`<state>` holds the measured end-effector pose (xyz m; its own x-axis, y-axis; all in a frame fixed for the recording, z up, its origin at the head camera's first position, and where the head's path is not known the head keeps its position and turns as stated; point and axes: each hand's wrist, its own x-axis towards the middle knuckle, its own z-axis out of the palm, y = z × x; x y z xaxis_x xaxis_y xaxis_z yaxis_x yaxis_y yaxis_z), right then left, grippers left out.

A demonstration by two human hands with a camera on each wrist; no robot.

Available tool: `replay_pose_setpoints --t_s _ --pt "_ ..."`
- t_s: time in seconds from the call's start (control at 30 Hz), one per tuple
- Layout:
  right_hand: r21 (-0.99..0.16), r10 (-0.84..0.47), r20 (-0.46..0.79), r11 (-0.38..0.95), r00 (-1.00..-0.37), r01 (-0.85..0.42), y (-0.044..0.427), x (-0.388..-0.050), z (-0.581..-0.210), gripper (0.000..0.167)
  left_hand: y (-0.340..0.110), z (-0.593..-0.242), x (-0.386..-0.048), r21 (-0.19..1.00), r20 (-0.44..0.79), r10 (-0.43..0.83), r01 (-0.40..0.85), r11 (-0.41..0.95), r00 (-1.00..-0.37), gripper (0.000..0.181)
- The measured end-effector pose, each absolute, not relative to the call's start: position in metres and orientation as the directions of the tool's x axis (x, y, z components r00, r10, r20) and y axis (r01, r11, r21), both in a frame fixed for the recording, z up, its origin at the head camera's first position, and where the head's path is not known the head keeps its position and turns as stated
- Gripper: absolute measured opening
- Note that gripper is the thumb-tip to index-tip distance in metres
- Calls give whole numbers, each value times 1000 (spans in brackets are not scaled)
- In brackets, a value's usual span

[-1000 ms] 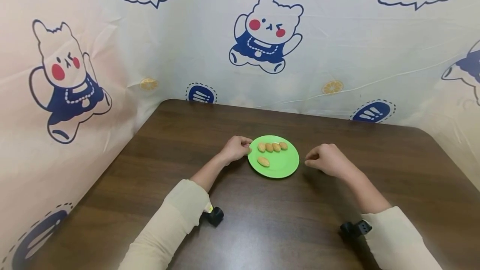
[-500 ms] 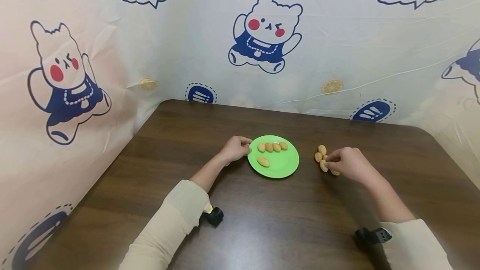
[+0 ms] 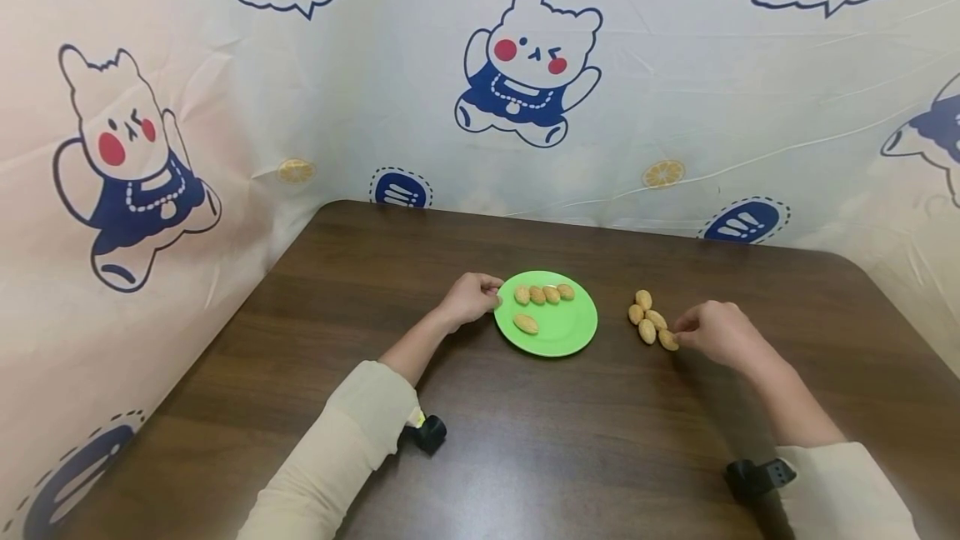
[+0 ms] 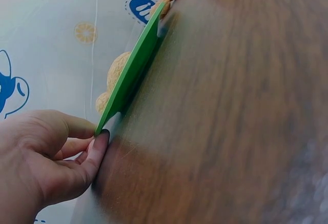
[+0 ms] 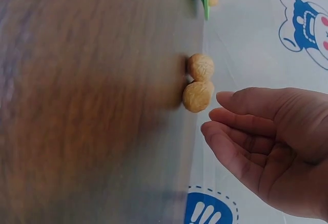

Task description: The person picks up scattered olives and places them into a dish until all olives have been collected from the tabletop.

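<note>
My left hand (image 3: 467,300) pinches the left rim of a round green plate (image 3: 561,333); the left wrist view shows the thumb below and fingers above the plate edge (image 4: 134,65). On the plate, several unshelled peanuts (image 3: 537,295) lie in a row near the far side, and a single peanut (image 3: 527,323) lies nearer the front. To the right of the plate, several more peanuts (image 3: 647,331) form a loose cluster on the table. My right hand (image 3: 718,335) is at the cluster's right end, beside the nearest peanut (image 3: 668,340). Thumb and fingers stand apart in the right wrist view, holding nothing.
The brown wooden table (image 3: 525,457) reaches back to a pale printed cloth (image 3: 660,65) hanging behind and at the sides. A small black camera (image 3: 431,434) is worn at the left wrist, another black camera (image 3: 750,477) at the right.
My right hand has moved rightward from beside the plate to the far end of the loose peanuts, uncovering them. The left hand and the plate have stayed in place.
</note>
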<state>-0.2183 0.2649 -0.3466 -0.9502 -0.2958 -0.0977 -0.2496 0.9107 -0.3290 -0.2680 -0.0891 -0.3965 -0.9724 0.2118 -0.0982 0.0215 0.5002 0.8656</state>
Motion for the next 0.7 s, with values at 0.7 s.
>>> replay_pose_setpoints --t_s 0.7 --pt "-393 -282 -141 896 -949 -208 264 -223 -357 20 -90 -396 -268 865 -98 217 25 502 -971 38"
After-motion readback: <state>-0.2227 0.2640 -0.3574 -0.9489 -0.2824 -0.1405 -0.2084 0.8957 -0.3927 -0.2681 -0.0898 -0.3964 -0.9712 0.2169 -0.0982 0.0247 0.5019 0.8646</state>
